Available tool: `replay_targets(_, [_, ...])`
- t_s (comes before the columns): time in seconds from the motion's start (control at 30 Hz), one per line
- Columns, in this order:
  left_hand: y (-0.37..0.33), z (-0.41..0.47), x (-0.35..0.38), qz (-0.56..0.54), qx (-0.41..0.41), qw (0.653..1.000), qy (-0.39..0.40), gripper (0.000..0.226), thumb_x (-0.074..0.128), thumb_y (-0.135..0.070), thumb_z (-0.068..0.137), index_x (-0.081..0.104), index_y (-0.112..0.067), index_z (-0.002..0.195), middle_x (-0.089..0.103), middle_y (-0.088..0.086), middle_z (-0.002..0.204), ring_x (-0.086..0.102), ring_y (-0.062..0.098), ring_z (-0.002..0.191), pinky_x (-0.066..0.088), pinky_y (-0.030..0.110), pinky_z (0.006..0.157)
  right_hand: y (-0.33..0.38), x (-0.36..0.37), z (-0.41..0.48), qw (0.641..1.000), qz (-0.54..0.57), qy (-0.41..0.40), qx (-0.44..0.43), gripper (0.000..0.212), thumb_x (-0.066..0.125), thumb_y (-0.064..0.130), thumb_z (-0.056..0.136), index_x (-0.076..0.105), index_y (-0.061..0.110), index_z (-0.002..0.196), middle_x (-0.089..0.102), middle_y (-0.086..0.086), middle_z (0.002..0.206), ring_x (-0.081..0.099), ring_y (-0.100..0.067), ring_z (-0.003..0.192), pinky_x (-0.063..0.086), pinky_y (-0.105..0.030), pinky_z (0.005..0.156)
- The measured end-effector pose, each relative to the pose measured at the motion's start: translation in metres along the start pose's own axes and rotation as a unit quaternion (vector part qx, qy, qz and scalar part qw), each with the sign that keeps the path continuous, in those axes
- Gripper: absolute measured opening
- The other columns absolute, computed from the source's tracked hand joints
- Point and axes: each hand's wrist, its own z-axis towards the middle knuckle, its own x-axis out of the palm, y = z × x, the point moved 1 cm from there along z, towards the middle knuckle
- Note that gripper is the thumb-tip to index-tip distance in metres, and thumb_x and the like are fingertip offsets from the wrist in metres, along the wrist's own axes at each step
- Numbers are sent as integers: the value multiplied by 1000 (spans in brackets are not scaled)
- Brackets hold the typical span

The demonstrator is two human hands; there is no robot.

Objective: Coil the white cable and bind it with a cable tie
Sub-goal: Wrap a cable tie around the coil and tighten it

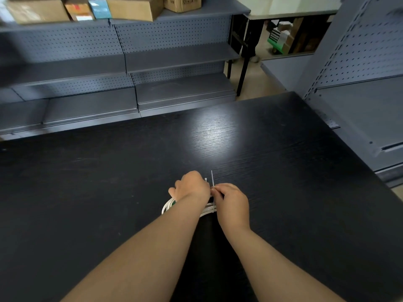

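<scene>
Head view: a person works at a dark wood-grain bench [109, 182], both bare forearms reaching in from 6 o'clock to meet just below the centre. The bench's far edge runs from 9 o'clock up towards 1 o'clock, with grey pegboard shelving [174, 57] standing just beyond it and cardboard boxes [135, 7] on the top shelf at 11 o'clock. The right edge slants down towards 4 o'clock, where a second grey shelf unit [359, 62] stands close by. A broad stretch of bench top, marked by a patch of glare [216, 136], lies between the hands and the far edge, with more open surface out towards 9 o'clock and 3 o'clock. A pale-topped table [290, 9] on black legs stands at 1 o'clock, well apart from the work.

The white cable [167, 206] is coiled into several loops and sits on the bench under the left wrist, its curves showing on either side of the arm. The left hand [189, 188] lies knuckles up on the coil, its grip closed with the fingers curled down over the loops. The right hand [232, 203], just beside it at 3 o'clock, has a narrow pinching grip on a thin pale cable tie [212, 178], whose free end stands upright above the fingertips. Whether the tie already circles the coil cannot be told.
</scene>
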Motion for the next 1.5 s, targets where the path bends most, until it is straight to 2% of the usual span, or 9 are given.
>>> replay_targets(0.13, [9,-4,5,-9,70,997,-34,23,47,-24,86,68,-20,79,67,0,84,56,22,87,27,33,75,-1,-1,2,1000,20,9,21,17,57,16,90,73,14,95,66,2,99,53,-4,83,38,-13,75])
replay_targets(0.3, [16,-3,6,-102,87,990,-49,11,51,-29,89,57,-28,79,53,-14,68,47,10,69,21,31,77,0,-4,6,996,57,23,66,16,59,18,89,73,16,96,66,4,98,57,-6,87,43,-19,78])
replay_targets(0.47, [17,4,2,-106,80,991,-22,20,57,-28,87,61,-27,67,52,-14,63,47,11,71,25,33,78,2,-4,11,983,131,25,127,13,64,17,86,72,18,97,69,6,90,60,-4,80,42,-15,66])
replay_targets(0.67, [16,8,-5,-134,71,988,39,13,64,-25,84,66,-30,72,66,-12,84,60,14,88,43,42,93,1,-4,13,981,134,21,139,12,64,18,86,71,18,96,67,7,89,59,-3,79,40,-11,61])
replay_targets(0.83, [18,6,-1,-139,79,987,12,12,61,-26,85,64,-31,74,61,-16,80,52,8,77,39,40,94,4,-4,13,981,119,34,148,14,56,24,91,69,21,95,62,12,81,55,0,72,40,-16,57])
replay_targets(1.1, [24,-4,1,-208,93,972,-50,12,63,-25,83,60,-32,74,53,-22,64,49,2,72,25,31,78,12,-8,19,980,88,94,154,17,56,23,90,72,17,93,69,0,97,62,-14,87,52,-33,79])
replay_targets(1.2, [24,-5,0,-228,90,969,-47,13,61,-22,83,62,-31,73,55,-21,64,52,4,73,25,31,78,14,-7,20,972,121,104,174,16,61,21,86,73,15,94,69,0,97,61,-12,87,49,-28,73])
replay_targets(1.33, [25,-5,-2,-255,77,963,-39,18,63,-21,81,55,-30,68,57,-18,66,57,8,76,41,39,91,17,-7,21,964,160,93,190,11,64,17,82,73,12,88,60,5,93,56,-6,79,42,-20,61])
replay_targets(1.5, [24,-6,-4,-290,61,954,-31,22,67,-15,77,47,-25,74,58,-10,68,58,13,75,45,48,90,19,-11,21,947,216,84,221,13,67,15,80,74,9,89,68,-5,100,61,-14,94,39,-17,59])
